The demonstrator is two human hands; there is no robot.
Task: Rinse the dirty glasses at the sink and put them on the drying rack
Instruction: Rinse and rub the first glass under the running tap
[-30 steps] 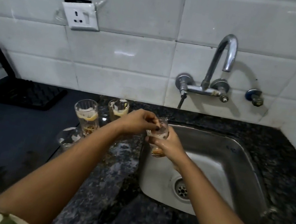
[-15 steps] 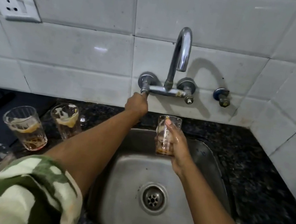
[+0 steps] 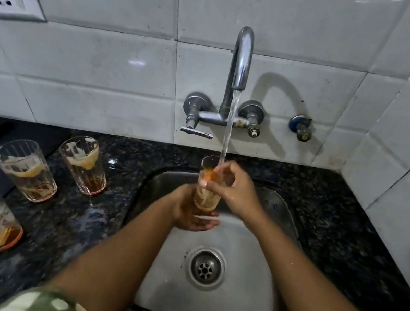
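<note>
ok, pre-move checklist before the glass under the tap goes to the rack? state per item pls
1. Water running: ok, a stream falls from the faucet into the glass.
2. Glass held: ok, the left hand cups its base and the right hand holds its upper part, fingers at the rim.
3. Glass over the sink: ok, any spill falls toward the drain.
4. Glass rinsed: not ok, brown residue shows on the inside wall.
5. Drying rack located: cannot tell, no rack can be made out.
6. Remaining work: not ok, three dirty glasses stand on the counter, left of the sink.
</note>
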